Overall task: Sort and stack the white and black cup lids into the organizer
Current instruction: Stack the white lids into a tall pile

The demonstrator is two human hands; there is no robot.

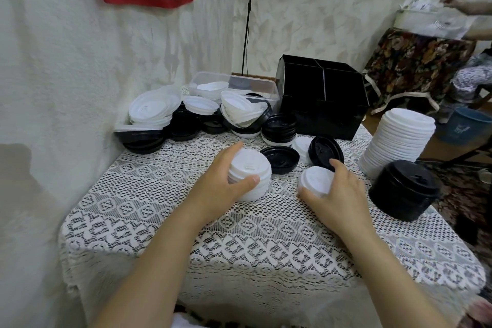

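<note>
**Both hands on white lids; organizer not yet loaded**

Head view. The left hand [223,184] wraps its curled fingers and thumb round a short white stack [250,176] near the middle of the bench [239,234]. The right hand [338,194] grips a single white lid [315,181] just beside it, fingers curled over the rim.

Orientation: the short white stack stands upright, domes up, its axis vertical. The single lid is round, with no long axis, and its top tilts up and toward the left hand.

The organizer [322,96] sits at the far edge; no lids are visible in its compartments.

Hazards:
- The tall white stack [394,141] leans at the right edge. A brush from the right forearm would probably topple it off the bench.
- The black stack [404,189], at the same edge, carries the same risk.
- A tilted lid may seat crooked and jam on the stack.
</note>
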